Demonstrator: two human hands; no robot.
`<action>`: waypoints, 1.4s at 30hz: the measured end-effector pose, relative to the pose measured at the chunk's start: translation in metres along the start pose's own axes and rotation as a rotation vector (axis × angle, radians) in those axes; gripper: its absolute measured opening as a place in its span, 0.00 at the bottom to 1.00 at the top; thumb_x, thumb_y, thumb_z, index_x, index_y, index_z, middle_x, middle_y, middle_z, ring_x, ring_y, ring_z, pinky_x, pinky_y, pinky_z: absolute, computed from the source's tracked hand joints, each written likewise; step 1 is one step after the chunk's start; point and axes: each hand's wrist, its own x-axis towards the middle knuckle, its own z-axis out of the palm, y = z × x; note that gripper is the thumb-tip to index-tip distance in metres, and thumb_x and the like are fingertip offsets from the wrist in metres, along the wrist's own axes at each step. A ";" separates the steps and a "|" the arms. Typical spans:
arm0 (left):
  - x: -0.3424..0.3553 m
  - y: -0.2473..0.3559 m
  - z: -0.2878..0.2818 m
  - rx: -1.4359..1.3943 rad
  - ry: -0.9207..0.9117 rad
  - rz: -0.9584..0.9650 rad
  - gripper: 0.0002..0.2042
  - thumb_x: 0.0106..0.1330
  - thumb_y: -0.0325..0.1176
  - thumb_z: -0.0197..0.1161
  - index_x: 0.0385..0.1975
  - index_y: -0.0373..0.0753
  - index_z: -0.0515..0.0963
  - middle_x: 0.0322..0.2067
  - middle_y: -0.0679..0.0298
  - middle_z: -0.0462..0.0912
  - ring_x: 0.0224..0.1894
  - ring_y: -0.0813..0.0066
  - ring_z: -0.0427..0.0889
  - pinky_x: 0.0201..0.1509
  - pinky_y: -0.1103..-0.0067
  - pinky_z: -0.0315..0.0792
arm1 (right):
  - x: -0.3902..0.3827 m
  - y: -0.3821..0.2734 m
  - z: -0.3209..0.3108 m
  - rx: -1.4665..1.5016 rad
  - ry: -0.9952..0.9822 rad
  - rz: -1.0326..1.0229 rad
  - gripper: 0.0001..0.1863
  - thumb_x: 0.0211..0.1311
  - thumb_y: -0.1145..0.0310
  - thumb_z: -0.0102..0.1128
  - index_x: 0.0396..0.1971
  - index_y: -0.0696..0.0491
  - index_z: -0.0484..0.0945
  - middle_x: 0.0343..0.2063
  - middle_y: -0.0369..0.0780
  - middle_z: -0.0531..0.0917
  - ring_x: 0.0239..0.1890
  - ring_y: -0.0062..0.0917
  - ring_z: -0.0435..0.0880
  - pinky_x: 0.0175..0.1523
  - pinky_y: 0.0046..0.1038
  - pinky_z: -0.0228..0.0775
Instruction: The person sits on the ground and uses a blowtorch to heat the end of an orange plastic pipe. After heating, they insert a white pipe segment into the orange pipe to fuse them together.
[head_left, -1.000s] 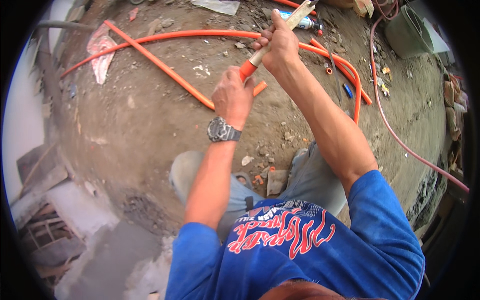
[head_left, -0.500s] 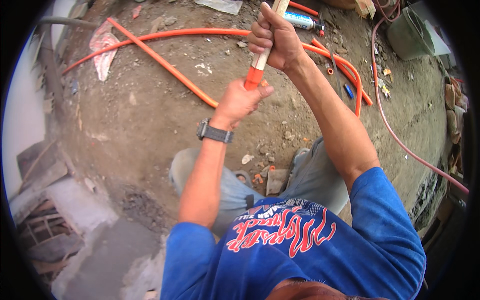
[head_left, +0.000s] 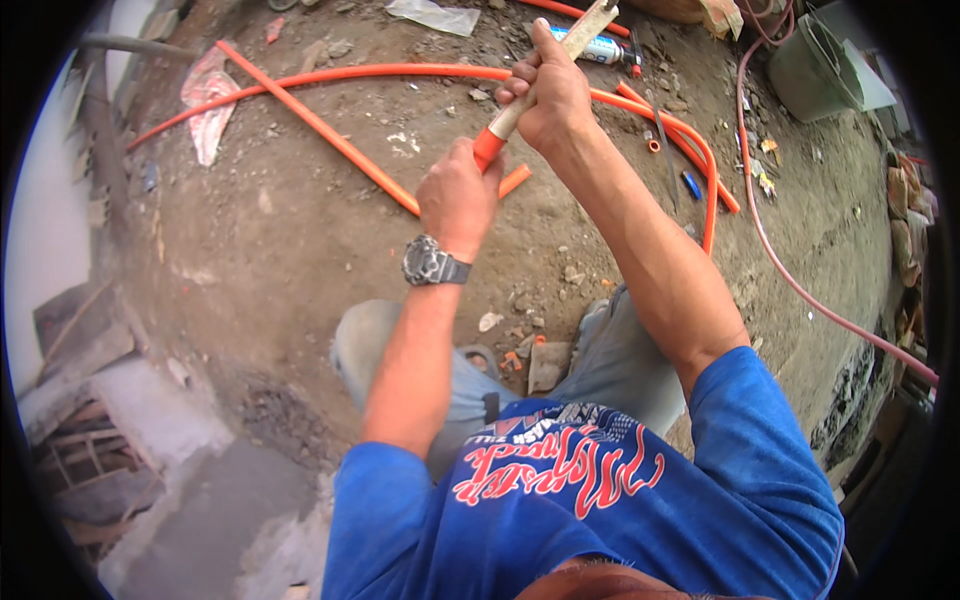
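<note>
Both fists (head_left: 458, 195) around orange pipe (head_left: 487, 150)

My left hand (head_left: 458, 195) hides the orange pipe's (head_left: 487, 149) lower end; my right hand (head_left: 548, 92) covers the wooden stick's (head_left: 590, 25) middle.

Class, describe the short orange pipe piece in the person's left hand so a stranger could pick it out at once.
Start at the bare dirt ground crossed by long orange pipes. At its middle, the left hand grips a short orange pipe piece. Unlike the others, it is lifted off the ground.
</note>
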 end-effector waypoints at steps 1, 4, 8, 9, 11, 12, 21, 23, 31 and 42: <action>0.002 0.001 -0.002 -0.018 -0.026 -0.023 0.16 0.63 0.42 0.73 0.37 0.36 0.79 0.27 0.46 0.85 0.31 0.40 0.84 0.37 0.55 0.77 | -0.002 -0.001 0.001 0.006 -0.043 0.018 0.22 0.73 0.51 0.64 0.27 0.47 0.65 0.17 0.31 0.65 0.19 0.21 0.65 0.30 0.31 0.66; 0.002 -0.002 -0.002 -0.191 -0.031 -0.027 0.18 0.62 0.44 0.76 0.31 0.35 0.78 0.22 0.50 0.84 0.24 0.46 0.83 0.31 0.58 0.76 | -0.005 -0.007 0.002 0.023 -0.241 0.031 0.23 0.72 0.52 0.65 0.25 0.46 0.63 0.16 0.30 0.62 0.16 0.19 0.61 0.27 0.30 0.61; 0.004 -0.006 -0.008 -0.645 -0.402 -0.235 0.19 0.62 0.43 0.77 0.31 0.35 0.76 0.19 0.62 0.81 0.18 0.66 0.78 0.25 0.67 0.72 | 0.013 -0.015 -0.008 0.031 -0.653 0.216 0.22 0.72 0.53 0.64 0.25 0.47 0.64 0.16 0.30 0.63 0.17 0.20 0.62 0.27 0.29 0.62; 0.003 -0.009 -0.009 -0.810 -0.497 -0.304 0.19 0.63 0.42 0.77 0.33 0.34 0.76 0.20 0.65 0.79 0.18 0.71 0.76 0.25 0.69 0.71 | 0.017 -0.014 -0.013 0.039 -0.712 0.242 0.23 0.73 0.50 0.63 0.25 0.46 0.64 0.16 0.30 0.63 0.16 0.20 0.63 0.26 0.29 0.62; 0.003 -0.015 -0.016 -1.133 -0.668 -0.450 0.19 0.63 0.40 0.77 0.38 0.33 0.76 0.22 0.70 0.77 0.19 0.79 0.73 0.24 0.73 0.69 | 0.018 -0.014 -0.007 0.057 -0.843 0.301 0.25 0.73 0.44 0.61 0.24 0.44 0.64 0.15 0.29 0.62 0.16 0.19 0.64 0.24 0.27 0.61; 0.004 -0.016 -0.018 -1.085 -0.644 -0.438 0.18 0.64 0.41 0.76 0.37 0.34 0.76 0.23 0.69 0.78 0.20 0.80 0.73 0.24 0.74 0.68 | 0.018 -0.010 -0.004 0.036 -0.752 0.305 0.23 0.75 0.46 0.59 0.25 0.43 0.64 0.15 0.27 0.60 0.16 0.19 0.62 0.24 0.26 0.60; 0.004 -0.012 -0.004 -0.170 -0.081 -0.068 0.20 0.68 0.47 0.69 0.47 0.36 0.77 0.31 0.49 0.86 0.36 0.47 0.86 0.40 0.60 0.77 | 0.015 0.017 0.001 -0.054 0.018 -0.017 0.20 0.72 0.55 0.66 0.29 0.50 0.66 0.17 0.33 0.68 0.17 0.22 0.67 0.28 0.33 0.68; 0.003 -0.011 0.000 -0.080 -0.035 -0.033 0.19 0.68 0.47 0.67 0.47 0.38 0.77 0.31 0.45 0.86 0.38 0.40 0.85 0.39 0.55 0.76 | 0.012 0.019 0.001 -0.040 -0.024 -0.009 0.20 0.71 0.55 0.66 0.28 0.49 0.66 0.17 0.32 0.67 0.17 0.21 0.67 0.28 0.33 0.67; 0.005 -0.017 0.006 -0.654 -0.343 -0.267 0.17 0.64 0.43 0.75 0.37 0.36 0.79 0.21 0.59 0.81 0.24 0.65 0.81 0.28 0.70 0.72 | 0.015 0.003 0.003 -0.133 -0.417 0.193 0.24 0.72 0.52 0.64 0.23 0.46 0.62 0.15 0.30 0.62 0.16 0.19 0.61 0.25 0.29 0.60; 0.004 -0.020 0.014 -0.182 0.066 0.027 0.21 0.67 0.45 0.72 0.45 0.35 0.75 0.29 0.52 0.84 0.27 0.54 0.83 0.31 0.64 0.75 | 0.011 0.010 0.009 -0.144 -0.018 -0.017 0.21 0.70 0.55 0.68 0.27 0.50 0.67 0.16 0.32 0.67 0.16 0.20 0.65 0.25 0.31 0.66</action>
